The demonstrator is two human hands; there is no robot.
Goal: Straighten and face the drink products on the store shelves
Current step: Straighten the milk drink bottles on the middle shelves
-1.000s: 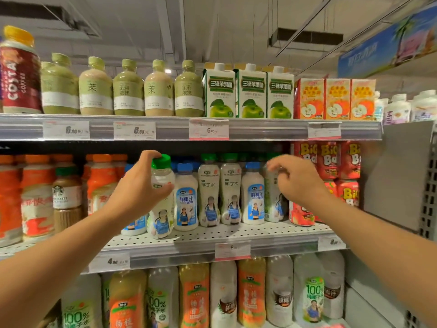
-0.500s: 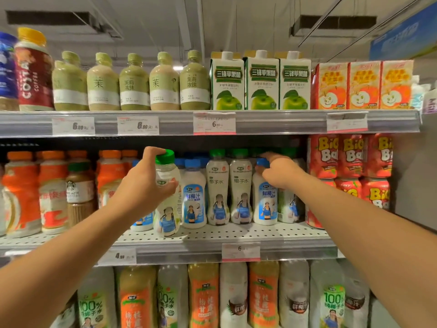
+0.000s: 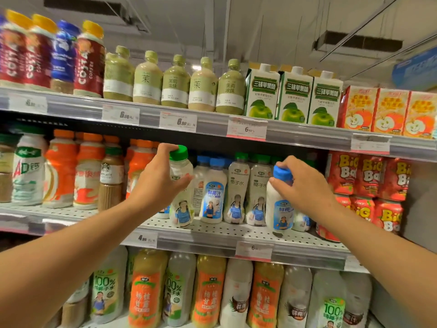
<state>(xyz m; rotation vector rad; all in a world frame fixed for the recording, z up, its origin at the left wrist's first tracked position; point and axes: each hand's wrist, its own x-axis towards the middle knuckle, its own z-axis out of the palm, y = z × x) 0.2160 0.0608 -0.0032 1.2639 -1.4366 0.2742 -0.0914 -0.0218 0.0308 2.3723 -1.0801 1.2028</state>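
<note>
On the middle shelf, each hand grips 1 white-filled bottle: left hand green-capped bottle, right hand blue-capped bottle.

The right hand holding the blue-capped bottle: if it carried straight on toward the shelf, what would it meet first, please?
Probably the green-capped bottles standing just behind and left of the right hand and its blue-capped bottle. Depth is hard to judge from this one view.
</note>
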